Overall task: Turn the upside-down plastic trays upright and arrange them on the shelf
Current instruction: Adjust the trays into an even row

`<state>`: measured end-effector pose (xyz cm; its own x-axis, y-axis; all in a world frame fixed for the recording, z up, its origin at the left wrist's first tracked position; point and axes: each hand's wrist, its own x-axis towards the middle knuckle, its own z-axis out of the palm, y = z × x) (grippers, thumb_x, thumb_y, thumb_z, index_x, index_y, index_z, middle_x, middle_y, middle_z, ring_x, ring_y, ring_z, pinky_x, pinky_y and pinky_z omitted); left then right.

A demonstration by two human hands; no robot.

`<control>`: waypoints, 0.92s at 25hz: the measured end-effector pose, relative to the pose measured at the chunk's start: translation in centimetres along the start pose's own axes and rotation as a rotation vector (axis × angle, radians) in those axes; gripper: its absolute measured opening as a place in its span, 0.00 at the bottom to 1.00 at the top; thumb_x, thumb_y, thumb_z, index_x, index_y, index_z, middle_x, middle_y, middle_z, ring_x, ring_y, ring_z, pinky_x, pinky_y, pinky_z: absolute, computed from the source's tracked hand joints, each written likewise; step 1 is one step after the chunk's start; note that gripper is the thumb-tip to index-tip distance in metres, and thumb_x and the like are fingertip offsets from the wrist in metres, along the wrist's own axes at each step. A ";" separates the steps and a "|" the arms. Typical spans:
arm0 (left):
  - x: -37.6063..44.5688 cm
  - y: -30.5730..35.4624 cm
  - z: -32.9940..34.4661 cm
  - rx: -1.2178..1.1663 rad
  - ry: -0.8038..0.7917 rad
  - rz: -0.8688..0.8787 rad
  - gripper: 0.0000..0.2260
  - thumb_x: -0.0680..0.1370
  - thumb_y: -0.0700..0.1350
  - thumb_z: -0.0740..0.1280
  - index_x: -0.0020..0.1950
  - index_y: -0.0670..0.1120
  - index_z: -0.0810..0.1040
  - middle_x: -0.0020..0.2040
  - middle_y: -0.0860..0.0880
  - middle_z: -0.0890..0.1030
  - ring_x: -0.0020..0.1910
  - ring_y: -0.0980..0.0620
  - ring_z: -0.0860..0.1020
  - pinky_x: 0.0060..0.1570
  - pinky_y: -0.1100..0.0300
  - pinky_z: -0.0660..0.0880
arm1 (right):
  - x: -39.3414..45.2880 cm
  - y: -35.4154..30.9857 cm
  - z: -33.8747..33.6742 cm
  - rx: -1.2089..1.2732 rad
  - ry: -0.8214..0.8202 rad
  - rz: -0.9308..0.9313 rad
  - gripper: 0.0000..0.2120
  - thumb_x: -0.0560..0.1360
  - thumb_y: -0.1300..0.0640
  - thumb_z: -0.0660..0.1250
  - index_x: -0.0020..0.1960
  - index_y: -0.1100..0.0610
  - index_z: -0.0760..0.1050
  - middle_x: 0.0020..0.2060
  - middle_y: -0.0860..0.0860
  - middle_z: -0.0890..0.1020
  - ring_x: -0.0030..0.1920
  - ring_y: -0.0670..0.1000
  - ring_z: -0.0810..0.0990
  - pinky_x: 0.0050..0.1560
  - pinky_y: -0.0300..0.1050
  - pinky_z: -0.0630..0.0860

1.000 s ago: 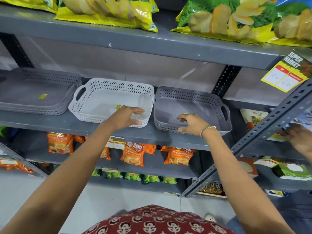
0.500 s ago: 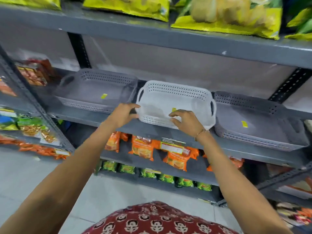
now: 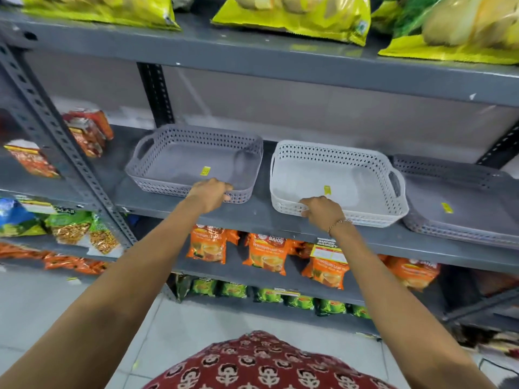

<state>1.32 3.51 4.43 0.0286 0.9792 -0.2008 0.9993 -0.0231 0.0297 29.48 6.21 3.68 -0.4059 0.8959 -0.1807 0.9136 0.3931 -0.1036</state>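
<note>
Three perforated plastic trays stand upright in a row on the grey metal shelf (image 3: pixel 252 217). The left grey tray (image 3: pixel 179 164) has a yellow sticker inside; my left hand (image 3: pixel 209 193) grips its front rim near the right corner. The white tray (image 3: pixel 337 175) stands in the middle with a gap to the left tray; my right hand (image 3: pixel 323 210) is closed over its front rim. The right grey tray (image 3: pixel 463 203) touches the white one and runs out of view at the right edge.
Yellow chip bags (image 3: pixel 295 15) lie on the shelf above. Orange tea packets (image 3: pixel 266 254) hang below the tray shelf, green packets (image 3: pixel 266 294) lower down. A slotted upright post (image 3: pixel 56 141) stands at the left, with snack packs (image 3: pixel 87 133) beyond it.
My left hand moved from the white tray's left corner to the left grey tray's front rim. My right hand stayed at the white tray's front. The view shifted left.
</note>
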 end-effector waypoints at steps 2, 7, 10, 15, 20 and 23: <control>-0.2 0.2 0.3 0.054 0.031 0.040 0.15 0.79 0.40 0.62 0.65 0.49 0.74 0.55 0.40 0.81 0.57 0.40 0.78 0.56 0.49 0.77 | -0.1 -0.3 0.0 -0.051 0.007 0.033 0.15 0.77 0.61 0.61 0.63 0.54 0.73 0.57 0.61 0.80 0.57 0.61 0.78 0.52 0.52 0.77; -0.1 1.4 0.8 0.058 0.046 0.140 0.16 0.78 0.37 0.63 0.63 0.49 0.76 0.54 0.43 0.84 0.55 0.43 0.80 0.54 0.49 0.78 | -0.1 -0.6 -0.2 -0.068 0.038 0.047 0.14 0.77 0.62 0.62 0.61 0.55 0.75 0.55 0.62 0.81 0.55 0.62 0.79 0.52 0.52 0.77; 0.1 1.5 0.9 0.062 0.047 0.169 0.16 0.76 0.34 0.62 0.62 0.47 0.76 0.54 0.44 0.84 0.54 0.44 0.80 0.53 0.50 0.79 | -0.1 -0.5 -0.1 -0.085 0.047 0.043 0.12 0.76 0.62 0.62 0.57 0.55 0.77 0.52 0.62 0.82 0.53 0.62 0.79 0.49 0.51 0.78; 0.1 1.7 0.6 0.078 0.064 0.187 0.19 0.77 0.35 0.62 0.66 0.49 0.74 0.54 0.45 0.84 0.54 0.45 0.81 0.53 0.52 0.79 | 0.2 -0.7 -0.2 -0.075 0.045 0.046 0.13 0.76 0.62 0.62 0.59 0.54 0.76 0.54 0.61 0.81 0.54 0.62 0.79 0.51 0.51 0.78; 0.1 1.7 0.6 0.086 0.070 0.190 0.20 0.77 0.34 0.61 0.67 0.49 0.73 0.55 0.46 0.84 0.55 0.45 0.80 0.53 0.53 0.78 | 0.3 -0.6 -0.2 -0.072 0.051 0.038 0.12 0.76 0.63 0.62 0.56 0.54 0.77 0.51 0.61 0.82 0.53 0.62 0.79 0.49 0.50 0.78; 0.1 1.8 0.4 0.079 0.066 0.189 0.20 0.77 0.34 0.61 0.67 0.48 0.74 0.55 0.45 0.84 0.55 0.45 0.80 0.54 0.52 0.78 | 0.4 -0.6 -0.4 -0.061 0.049 0.036 0.12 0.76 0.63 0.61 0.56 0.54 0.77 0.51 0.61 0.82 0.52 0.62 0.79 0.49 0.50 0.78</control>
<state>3.15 3.50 4.09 0.2169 0.9669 -0.1346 0.9751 -0.2211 -0.0170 28.75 6.40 4.05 -0.3726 0.9181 -0.1352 0.9279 0.3709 -0.0383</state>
